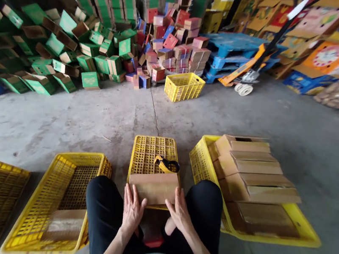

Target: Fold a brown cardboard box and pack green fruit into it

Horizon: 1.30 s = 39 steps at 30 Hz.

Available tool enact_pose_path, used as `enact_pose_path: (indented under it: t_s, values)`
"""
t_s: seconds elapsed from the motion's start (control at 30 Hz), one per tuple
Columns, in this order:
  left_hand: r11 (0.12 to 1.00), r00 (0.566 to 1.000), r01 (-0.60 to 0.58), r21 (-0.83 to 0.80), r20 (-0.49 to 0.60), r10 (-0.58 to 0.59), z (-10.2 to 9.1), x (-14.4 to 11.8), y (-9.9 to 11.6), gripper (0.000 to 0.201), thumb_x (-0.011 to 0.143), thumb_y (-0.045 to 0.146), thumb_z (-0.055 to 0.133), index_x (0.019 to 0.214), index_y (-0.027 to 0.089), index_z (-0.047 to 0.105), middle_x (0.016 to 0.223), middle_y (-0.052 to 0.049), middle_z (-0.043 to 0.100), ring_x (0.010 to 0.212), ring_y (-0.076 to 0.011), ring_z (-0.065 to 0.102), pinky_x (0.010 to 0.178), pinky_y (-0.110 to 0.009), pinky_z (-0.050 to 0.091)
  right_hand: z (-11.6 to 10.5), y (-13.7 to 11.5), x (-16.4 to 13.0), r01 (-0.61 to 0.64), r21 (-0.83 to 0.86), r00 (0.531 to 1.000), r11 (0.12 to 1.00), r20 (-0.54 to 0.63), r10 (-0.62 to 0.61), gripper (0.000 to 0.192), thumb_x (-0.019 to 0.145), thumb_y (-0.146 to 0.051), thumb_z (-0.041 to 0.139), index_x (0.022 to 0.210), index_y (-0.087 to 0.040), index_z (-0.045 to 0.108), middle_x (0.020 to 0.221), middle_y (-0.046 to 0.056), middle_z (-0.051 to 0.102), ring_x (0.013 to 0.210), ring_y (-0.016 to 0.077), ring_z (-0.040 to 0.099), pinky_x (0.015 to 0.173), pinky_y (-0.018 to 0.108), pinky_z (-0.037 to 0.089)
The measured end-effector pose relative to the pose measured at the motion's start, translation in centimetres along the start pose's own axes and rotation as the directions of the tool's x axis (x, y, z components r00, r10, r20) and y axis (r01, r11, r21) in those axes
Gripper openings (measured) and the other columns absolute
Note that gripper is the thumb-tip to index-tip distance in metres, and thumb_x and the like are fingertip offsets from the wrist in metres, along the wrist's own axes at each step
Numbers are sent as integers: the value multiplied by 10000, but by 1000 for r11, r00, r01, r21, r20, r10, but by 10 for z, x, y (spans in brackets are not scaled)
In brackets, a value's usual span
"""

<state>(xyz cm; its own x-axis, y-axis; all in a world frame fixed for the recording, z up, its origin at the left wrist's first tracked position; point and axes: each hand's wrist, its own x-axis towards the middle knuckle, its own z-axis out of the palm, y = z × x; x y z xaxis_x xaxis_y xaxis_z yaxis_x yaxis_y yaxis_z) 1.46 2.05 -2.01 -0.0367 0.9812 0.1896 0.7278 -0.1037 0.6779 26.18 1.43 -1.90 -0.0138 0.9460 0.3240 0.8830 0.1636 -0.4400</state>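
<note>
Fingers loosely spread — left hand and right hand touching box at its ends — probably light, stiffish cardboard; best held there.

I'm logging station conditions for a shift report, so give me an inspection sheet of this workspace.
Surface: yellow lattice-topped crate on grey floor.
Work items: brown carton on that crate; apparent tape dispenser on its far side; stacked cartons in the right-hand crate.
Clutter: jumbled green boxes in the background.
Hands: left hand at the carton's left end, right hand at its right; both open.
Cables: nothing seen.
Surroundings: pallet jack, blue pallets.
</note>
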Motion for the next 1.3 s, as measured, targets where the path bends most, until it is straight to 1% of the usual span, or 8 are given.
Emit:
enact_pose_path:
  t_s: [0.13,0.2,0.33,0.47,0.6,0.67,1.13,1.3]
  values:
    - [935,980,-185,302,-8,197,-1,-8,8,863,1106,524,474,1746,135,46,1781,-269,121,1651,-426,149,1264,-652,326,13,-20,-10,-12,-220,999,975,34,20,857,1109,-625,314,1744,-102,74,1710,285,350,1568,447,380,1176,663,421]
    - [893,964,-245,378,-3,266,0,-11,12,903,1096,530,498,1744,111,30,1774,-277,140,1642,-436,187,1253,-627,366,18,-29,-12,45,-263,997,964,79,-25,806,1122,-597,293,1735,-90,160,1698,269,384,1571,425,384,1219,648,374]
    - [850,940,-321,418,30,340,6,-16,19,899,1081,542,533,1747,123,98,1769,-256,197,1621,-428,278,1241,-590,406,20,-40,-13,185,-270,983,945,59,-176,737,1134,-537,345,1704,-72,288,1655,241,473,1543,378,442,1223,554,406]
    - [851,933,-347,394,47,358,9,-18,20,855,1095,523,510,1751,155,104,1763,-232,244,1604,-403,337,1232,-569,423,15,-52,-7,262,-256,965,930,62,-255,579,1139,-398,406,1648,-124,443,1631,201,522,1512,355,485,1212,510,436]
    - [845,927,-367,389,73,369,5,-16,14,815,1104,463,508,1754,185,103,1775,-215,214,1605,-396,336,1231,-552,428,9,-62,0,249,-262,968,932,109,-228,503,1110,-403,497,1581,-240,569,1590,190,563,1402,385,585,1123,535,509]
    - [841,925,-372,392,88,369,3,-16,11,822,1099,472,519,1754,191,109,1774,-214,220,1602,-393,346,1230,-549,430,7,-63,3,243,-263,968,933,129,-216,490,1098,-407,530,1555,-245,601,1560,192,590,1366,393,609,1092,538,531]
    - [828,926,-367,424,85,367,1,-14,13,814,1106,545,465,1749,166,140,1746,-229,299,1589,-371,382,1220,-525,430,-1,-53,-2,264,-164,959,951,147,-241,421,1067,-329,606,1457,-188,679,1585,174,581,1453,349,559,1162,506,528]
    - [807,907,-419,417,147,394,2,-13,20,682,1117,417,456,1733,218,244,1724,-136,393,1598,-324,374,1275,-536,340,-1,-62,5,290,-167,951,942,158,-265,458,1093,-294,528,1532,-201,616,1591,126,588,1465,347,544,1204,528,485]
